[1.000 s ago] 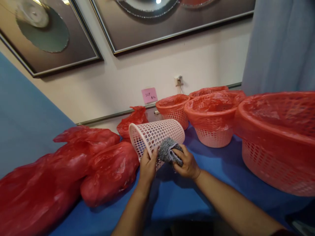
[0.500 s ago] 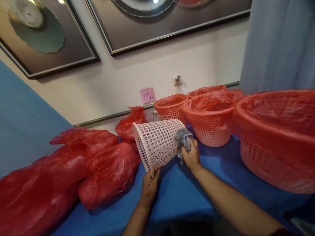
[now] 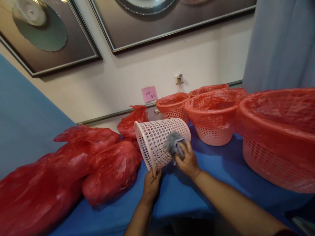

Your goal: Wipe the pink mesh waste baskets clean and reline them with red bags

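Observation:
A pale pink perforated basket point(image 3: 157, 139) lies on its side over the blue table point(image 3: 216, 164), its open mouth turned to the left. My left hand point(image 3: 151, 183) grips the lower rim of that mouth. My right hand point(image 3: 188, 160) is closed on a grey cloth point(image 3: 173, 144) and presses it against the basket's outer wall near the base.
Several red plastic bags point(image 3: 73, 167) lie piled on the left. Pink baskets lined with red bags point(image 3: 214, 114) stand at the back and right, the largest lined basket point(image 3: 280, 131) close by. A wall with framed pictures point(image 3: 157, 19) and a pink note point(image 3: 149, 94) lies behind.
My right hand has slid the grey cloth back along the basket's side, from near the base towards the middle. The left hand keeps its hold on the rim.

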